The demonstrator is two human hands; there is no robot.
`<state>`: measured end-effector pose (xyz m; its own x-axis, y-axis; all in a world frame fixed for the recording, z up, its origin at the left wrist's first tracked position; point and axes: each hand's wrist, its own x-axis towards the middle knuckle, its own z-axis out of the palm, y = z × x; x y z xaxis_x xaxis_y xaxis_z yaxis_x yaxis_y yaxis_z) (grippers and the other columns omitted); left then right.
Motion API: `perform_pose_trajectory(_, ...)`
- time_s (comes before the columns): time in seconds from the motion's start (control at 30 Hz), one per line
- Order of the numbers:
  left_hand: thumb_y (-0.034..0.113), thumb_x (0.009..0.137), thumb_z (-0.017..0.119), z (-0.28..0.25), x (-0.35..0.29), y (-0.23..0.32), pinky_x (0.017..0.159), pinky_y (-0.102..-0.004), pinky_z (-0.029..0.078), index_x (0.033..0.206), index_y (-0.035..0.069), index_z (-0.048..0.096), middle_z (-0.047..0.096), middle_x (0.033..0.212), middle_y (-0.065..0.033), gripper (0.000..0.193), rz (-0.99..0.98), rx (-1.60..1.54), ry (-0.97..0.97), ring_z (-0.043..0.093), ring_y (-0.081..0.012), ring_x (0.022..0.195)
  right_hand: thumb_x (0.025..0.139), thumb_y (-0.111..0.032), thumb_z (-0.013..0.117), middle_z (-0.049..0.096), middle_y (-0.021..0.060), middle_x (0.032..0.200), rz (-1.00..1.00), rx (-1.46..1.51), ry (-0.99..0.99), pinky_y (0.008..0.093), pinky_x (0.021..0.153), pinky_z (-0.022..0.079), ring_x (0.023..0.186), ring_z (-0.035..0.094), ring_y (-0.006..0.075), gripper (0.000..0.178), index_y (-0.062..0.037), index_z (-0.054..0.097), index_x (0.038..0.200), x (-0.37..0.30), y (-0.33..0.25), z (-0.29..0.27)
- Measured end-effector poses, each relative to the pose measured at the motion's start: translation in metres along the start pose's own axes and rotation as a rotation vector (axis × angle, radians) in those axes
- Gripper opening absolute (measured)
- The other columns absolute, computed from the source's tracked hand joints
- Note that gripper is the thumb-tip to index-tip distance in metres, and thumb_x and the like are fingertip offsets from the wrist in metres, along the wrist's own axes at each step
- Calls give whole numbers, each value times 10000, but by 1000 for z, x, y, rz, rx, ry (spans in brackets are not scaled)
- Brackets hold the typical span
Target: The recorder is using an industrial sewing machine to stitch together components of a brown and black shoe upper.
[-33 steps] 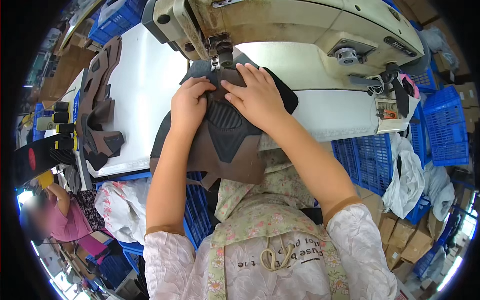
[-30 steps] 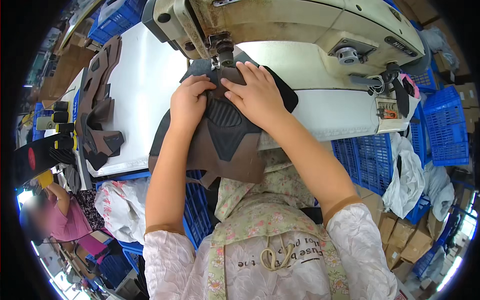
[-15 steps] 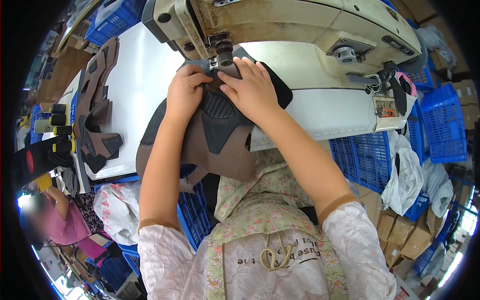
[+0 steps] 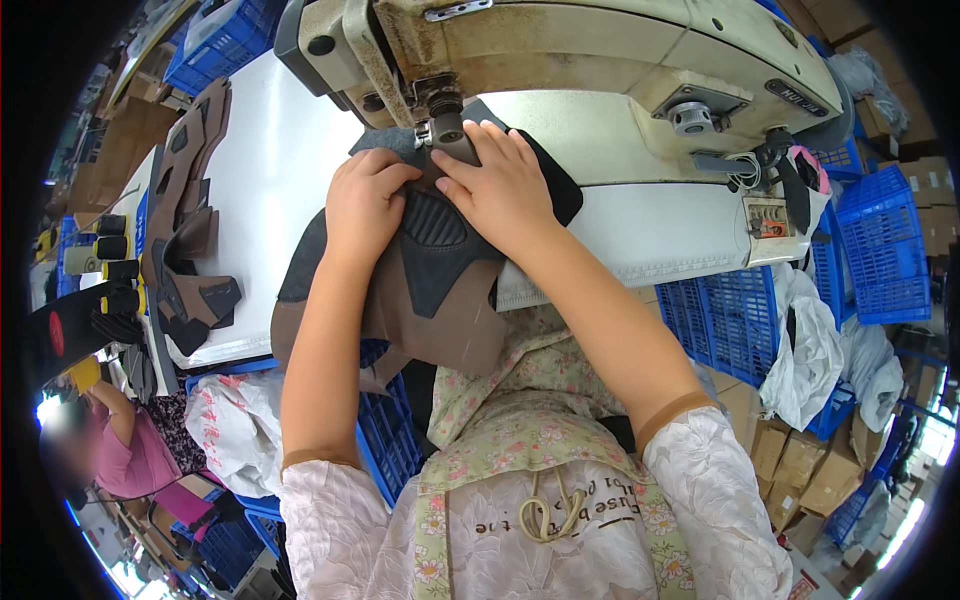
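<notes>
A brown-and-black shoe upper (image 4: 440, 330) with a ribbed black panel lies under the head of a sewing machine (image 4: 560, 50) and hangs over the table's front edge. Its top meets the presser foot (image 4: 424, 134). Just left of the foot, my left hand (image 4: 365, 205) has its fingers curled and closed on the upper, thumb side toward the middle. On the other side, my right hand (image 4: 500, 185) lies on the upper with fingers stretched out, their tips close to the machine's post. My palms hide part of the upper.
On the left of the white table (image 4: 270, 200) lies a stack of brown-and-black pieces (image 4: 185, 240). Thread spools (image 4: 120, 270) stand beyond it. Blue crates (image 4: 720, 315) and white bags (image 4: 805, 350) are at right. A person in pink (image 4: 140, 455) works at far left.
My left hand has shifted slightly back toward me, and more grey edge of the upper shows beside the presser foot. The right hand has hardly moved. The whole view has shifted a little.
</notes>
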<state>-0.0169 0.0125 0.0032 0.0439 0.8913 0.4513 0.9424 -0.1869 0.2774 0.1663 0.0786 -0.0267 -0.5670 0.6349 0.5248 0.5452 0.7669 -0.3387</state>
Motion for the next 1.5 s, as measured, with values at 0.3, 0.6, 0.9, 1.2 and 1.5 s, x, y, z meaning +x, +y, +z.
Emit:
perform_pose_trajectory(0.3, -24, 630, 643, 4, 5, -5, 766, -385, 515, 824, 116, 726, 647, 854, -44, 254, -15, -33, -7, 627, -266, 862, 850, -356, 676, 556, 172, 1299, -28, -10, 26, 453, 1095, 322, 1263, 471, 319, 362, -172, 707, 1160, 5, 5, 3)
perform_pose_trajectory(0.6, 15, 689, 631, 7, 12, -9, 759, -369, 528, 829, 123, 732, 669, 885, -32, 204, -79, -34, -9, 648, -255, 866, 836, -360, 691, 583, 169, 1236, -64, 9, 27, 455, 1065, 365, 1225, 508, 320, 381, -123, 703, 1134, 16, 16, 8)
perform_pose_trajectory(0.9, 44, 719, 633, 13, 20, -17, 760, -365, 533, 855, 141, 734, 673, 889, -24, 195, -103, -9, -15, 652, -253, 867, 829, -379, 696, 601, 171, 1222, -61, -13, 38, 463, 1069, 379, 1222, 527, 332, 380, -126, 695, 1112, 24, 21, 14)
perform_pose_trajectory(1.2, 61, 724, 633, 15, 25, -20, 783, -349, 538, 899, 151, 751, 696, 954, -25, 229, -169, -18, -18, 660, -242, 901, 832, -366, 693, 621, 178, 1216, -55, -9, 51, 471, 1055, 397, 1209, 551, 345, 348, -140, 686, 1097, 30, 24, 19)
perform_pose_trajectory(1.5, 29, 734, 634, 12, 29, -18, 877, -341, 512, 934, 114, 747, 706, 1014, -59, 245, -260, -14, -118, 652, -259, 989, 850, -368, 674, 610, 180, 1258, -31, -47, 72, 448, 1058, 396, 1219, 544, 347, 322, -85, 742, 989, 31, 20, 17)
